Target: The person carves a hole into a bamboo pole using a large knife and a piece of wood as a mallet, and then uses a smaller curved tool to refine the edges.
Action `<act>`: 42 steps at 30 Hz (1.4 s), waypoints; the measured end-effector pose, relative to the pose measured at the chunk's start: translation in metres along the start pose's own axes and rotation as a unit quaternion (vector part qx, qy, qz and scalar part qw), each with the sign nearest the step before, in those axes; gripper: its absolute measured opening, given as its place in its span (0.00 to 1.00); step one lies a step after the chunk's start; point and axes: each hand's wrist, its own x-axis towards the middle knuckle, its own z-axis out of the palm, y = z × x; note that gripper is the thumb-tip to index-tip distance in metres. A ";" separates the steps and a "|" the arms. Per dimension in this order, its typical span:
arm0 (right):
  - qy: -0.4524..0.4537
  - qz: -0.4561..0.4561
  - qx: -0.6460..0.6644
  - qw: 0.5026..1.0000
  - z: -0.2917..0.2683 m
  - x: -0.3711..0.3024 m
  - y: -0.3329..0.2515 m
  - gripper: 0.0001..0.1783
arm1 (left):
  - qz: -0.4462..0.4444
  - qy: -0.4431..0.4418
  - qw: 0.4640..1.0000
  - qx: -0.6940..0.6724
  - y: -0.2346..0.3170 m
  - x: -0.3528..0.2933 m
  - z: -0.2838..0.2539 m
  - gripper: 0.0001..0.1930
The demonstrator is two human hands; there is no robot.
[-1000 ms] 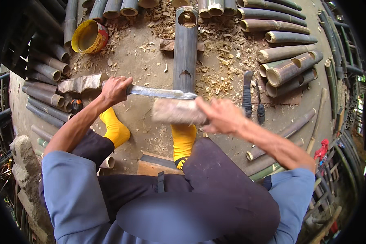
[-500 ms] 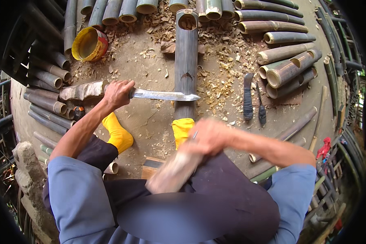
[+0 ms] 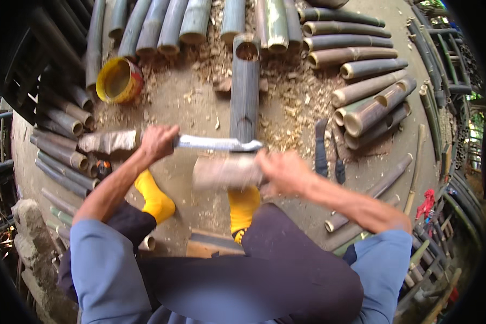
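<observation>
Left hand (image 3: pixel 156 143) grips the big knife (image 3: pixel 216 143) on the bamboo pole (image 3: pixel 244 92) at 12 o'clock; right hand (image 3: pixel 283 171) grasps a wooden block (image 3: pixel 224 173) above the blade, likely to split it.

A yellow bucket (image 3: pixel 117 80) sits on the dirt to my upper left, touching the bamboo poles (image 3: pixel 162 24) lined up along the far edge. More poles are stacked at my right (image 3: pixel 364 89), with 2 dark sheathed blades (image 3: pixel 329 154) lying just beside them. Wood chips (image 3: pixel 302 102) litter the ground (image 3: pixel 191 108). A red rag (image 3: pixel 426 201) hangs at far right.
</observation>
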 end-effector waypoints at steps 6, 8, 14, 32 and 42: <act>0.086 -0.160 0.003 0.983 0.021 0.009 0.022 0.26 | -0.001 -0.018 1.000 0.001 0.008 0.009 -0.010 0.10; 0.156 -0.026 -0.092 0.983 0.002 0.020 0.050 0.41 | -0.010 -0.016 1.000 -0.007 0.007 0.007 -0.005 0.10; 0.263 -0.174 -0.025 0.949 0.029 -0.001 0.028 0.38 | -0.004 -0.042 0.999 0.013 0.006 0.009 -0.012 0.09; 0.218 0.407 0.467 0.754 0.171 -0.078 -0.022 0.59 | -0.140 -0.081 0.979 -0.122 0.056 -0.042 -0.031 0.20; 0.278 0.348 0.510 0.736 0.156 -0.087 -0.016 0.54 | -0.012 -0.045 0.942 -0.333 -0.011 -0.015 -0.072 0.17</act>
